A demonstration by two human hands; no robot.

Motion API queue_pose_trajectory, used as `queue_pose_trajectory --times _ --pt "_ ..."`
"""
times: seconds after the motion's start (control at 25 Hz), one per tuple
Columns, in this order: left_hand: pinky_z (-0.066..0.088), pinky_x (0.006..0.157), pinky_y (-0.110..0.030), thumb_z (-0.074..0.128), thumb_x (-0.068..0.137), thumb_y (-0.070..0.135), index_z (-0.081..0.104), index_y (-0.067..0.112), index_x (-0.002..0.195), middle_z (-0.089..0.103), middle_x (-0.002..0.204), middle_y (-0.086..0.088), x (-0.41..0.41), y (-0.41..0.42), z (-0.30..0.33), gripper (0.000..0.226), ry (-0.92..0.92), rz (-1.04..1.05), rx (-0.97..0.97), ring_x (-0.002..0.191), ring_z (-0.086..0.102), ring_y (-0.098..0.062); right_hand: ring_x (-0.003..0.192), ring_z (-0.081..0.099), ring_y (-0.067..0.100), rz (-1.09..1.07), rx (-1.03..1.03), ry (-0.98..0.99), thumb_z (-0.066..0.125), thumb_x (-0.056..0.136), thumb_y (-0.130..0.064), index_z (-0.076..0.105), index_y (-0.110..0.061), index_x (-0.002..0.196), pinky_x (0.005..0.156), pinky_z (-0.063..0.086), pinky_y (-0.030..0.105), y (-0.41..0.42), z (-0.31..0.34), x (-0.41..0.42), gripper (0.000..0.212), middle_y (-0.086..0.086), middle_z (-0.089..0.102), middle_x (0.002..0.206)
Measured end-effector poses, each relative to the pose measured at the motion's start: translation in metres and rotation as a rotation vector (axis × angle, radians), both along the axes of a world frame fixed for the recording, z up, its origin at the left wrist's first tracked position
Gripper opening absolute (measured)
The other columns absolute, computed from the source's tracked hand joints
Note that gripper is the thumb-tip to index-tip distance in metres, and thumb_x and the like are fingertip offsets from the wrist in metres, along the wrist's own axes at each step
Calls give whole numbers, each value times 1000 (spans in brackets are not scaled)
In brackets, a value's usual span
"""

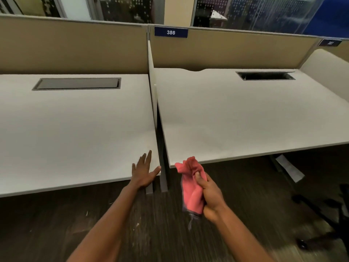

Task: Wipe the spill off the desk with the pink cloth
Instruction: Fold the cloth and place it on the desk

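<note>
Pink cloth (pixel 191 188): bunched, gripped in right hand (pixel 210 195), held in the air just off the near edge of the right desk (pixel 245 118), top folds level with that edge, a grey hem and loose thread hanging below the fist. Right fingers curled shut around the cloth, thumb pressed on top of the fabric. Left hand (pixel 143 172) flat, palm down on the near right corner of the left desk (pixel 75 129), fingers spread and straight, thumb out toward the corner edge. Two white desktops side by side, split by a thin white divider panel (pixel 152 87) and a dark gap. Closed grey cable tray lid (pixel 77 83) set in the far part of the left desk; open cable slot (pixel 265 76) in the far part of the right desk. Beige partition (pixel 236 52) behind both, with blue number plate (pixel 171 32) reading 386. No spill discernible on either desktop at this distance. Dark floor (pixel 170 233) under both forearms; part of a black chair base (pixel 321 214) at lower right, blurred.
</note>
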State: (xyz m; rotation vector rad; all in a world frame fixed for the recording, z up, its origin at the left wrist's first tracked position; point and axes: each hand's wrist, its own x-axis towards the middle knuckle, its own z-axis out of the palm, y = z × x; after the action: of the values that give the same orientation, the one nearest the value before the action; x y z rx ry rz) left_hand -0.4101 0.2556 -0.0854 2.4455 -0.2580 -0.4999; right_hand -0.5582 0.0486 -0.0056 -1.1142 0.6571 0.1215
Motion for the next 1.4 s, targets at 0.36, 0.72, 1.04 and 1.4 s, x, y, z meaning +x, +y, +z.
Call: queue_pose_trajectory --times 0.36,0.72,1.04,1.4 --pt "55 83 -17 62 98 31 66 39 113 71 111 11 -90 -90 110 18 -213 234 -611 98 63 5 129 62 34 -16 280 -69 53 103 -44 64 -27 138 113 44 59 -35 34 1 40 10 69 137" --pt "56 73 -20 70 77 66 36 50 145 69 110 9 -73 -201 163 77 97 218 -625 94 69 -9 113 73 29 124 139 -86 50 94 -66 69 -22 130 99 58 52 -112 60 45 60 12 76 121" --pt "59 87 -41 86 79 17 57 19 137 69 128 -14 -31 -214 165 65 393 425 -1256 116 68 -34 118 63 33 212 82 65 68 96 -42 55 -24 142 93 59 55 -188 67 103 51 12 59 139" --pt "55 99 -47 85 79 15 39 36 150 76 110 -10 37 -188 159 87 168 469 -764 107 71 -25 102 68 30 222 -143 -208 76 87 -1 56 -51 127 65 60 30 -195 73 168 67 12 69 117"
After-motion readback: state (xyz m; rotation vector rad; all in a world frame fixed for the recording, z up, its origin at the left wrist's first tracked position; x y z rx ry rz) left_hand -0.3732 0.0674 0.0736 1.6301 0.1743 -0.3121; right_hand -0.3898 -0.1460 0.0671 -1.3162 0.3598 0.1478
